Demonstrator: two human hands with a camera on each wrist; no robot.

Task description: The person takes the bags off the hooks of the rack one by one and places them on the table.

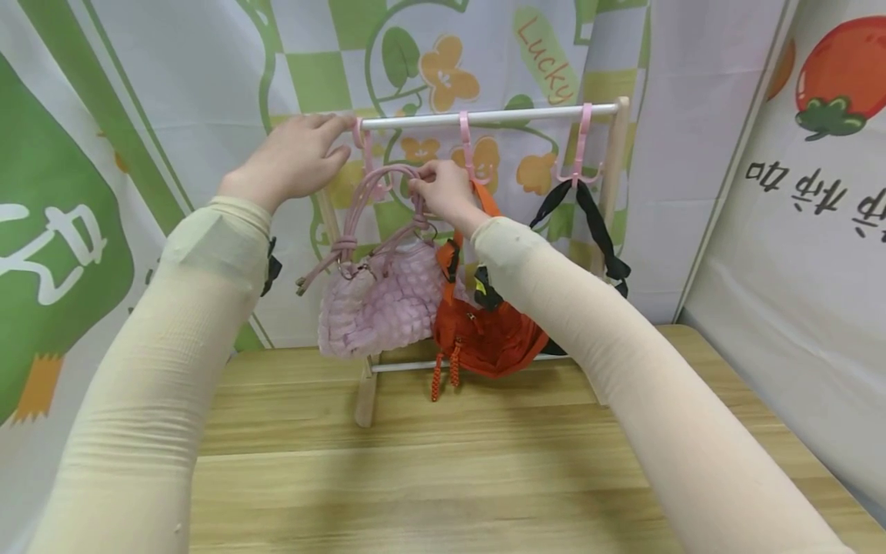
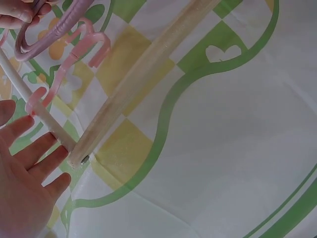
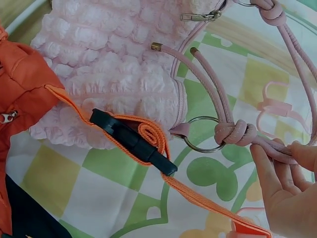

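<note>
In the head view a pink puffy bag (image 1: 388, 304) hangs from my right hand (image 1: 448, 191), whose thumb and fingers pinch its looped cord handle (image 3: 280, 151). The handle is beside the leftmost pink hook (image 2: 63, 74); whether it touches the prongs I cannot tell. My left hand (image 1: 294, 158) is at the left end of the white rail (image 1: 529, 115), fingers extended near the top of that hook. Below my right wrist an orange bag (image 1: 484, 342) hangs by its strap from the middle pink hook (image 1: 465, 142), partly overlapping the pink bag.
A black strap (image 1: 602, 227) hangs from the right pink hook (image 1: 580, 146), its bag mostly hidden. The rack's wooden post (image 1: 616, 161) stands on the wood-grain table (image 1: 443, 477). A printed curtain (image 1: 311, 85) hangs close behind the rack.
</note>
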